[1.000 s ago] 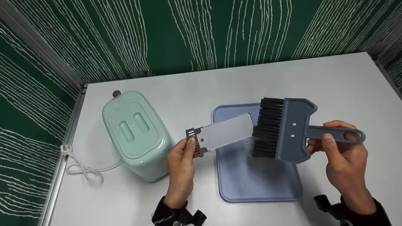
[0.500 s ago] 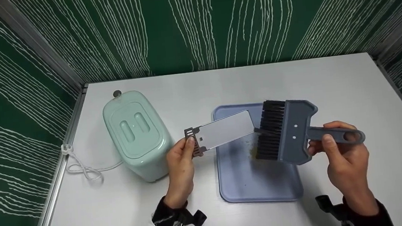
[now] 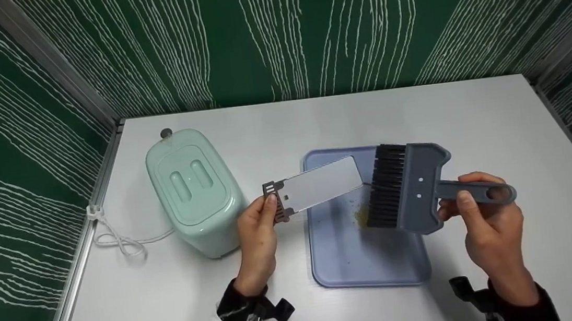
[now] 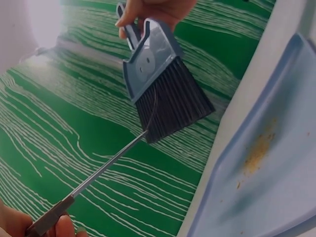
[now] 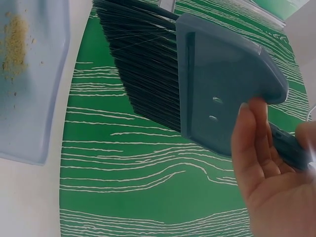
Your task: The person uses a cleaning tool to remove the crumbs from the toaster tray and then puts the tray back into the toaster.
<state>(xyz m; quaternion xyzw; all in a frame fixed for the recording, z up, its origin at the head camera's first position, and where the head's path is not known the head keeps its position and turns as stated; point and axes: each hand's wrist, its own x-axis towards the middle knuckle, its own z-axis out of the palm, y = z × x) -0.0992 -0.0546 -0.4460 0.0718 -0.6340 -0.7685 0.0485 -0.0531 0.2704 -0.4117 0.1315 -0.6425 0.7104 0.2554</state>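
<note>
My left hand [image 3: 259, 236] pinches the brown slotted end of a thin metal crumb tray [image 3: 322, 183] between thumb and fingers. The plate's far end reaches over a blue tray [image 3: 338, 265]. In my right hand [image 3: 494, 227] is the handle of a grey-blue brush [image 3: 422, 186] with long black bristles, pointing left. The bristles [image 4: 173, 101] stand close to the plate's far edge, and a few stray ones touch it. Below, on the blue tray, lies a small pile of yellowish crumbs [image 4: 257, 154], partly hidden by the brush in the head view.
A mint-green toaster [image 3: 194, 185] with a lid stands left of my left hand. Its white cord [image 3: 123, 241] lies coiled near the table's left edge. Green walls with white lines [image 3: 274, 36] enclose the back and sides of the white table [image 3: 241, 133].
The brush has shifted a little right and toward me, drawing back from the plate's end. More of the crumb pile shows. The plate has tilted up slightly; the left hand barely moved.
</note>
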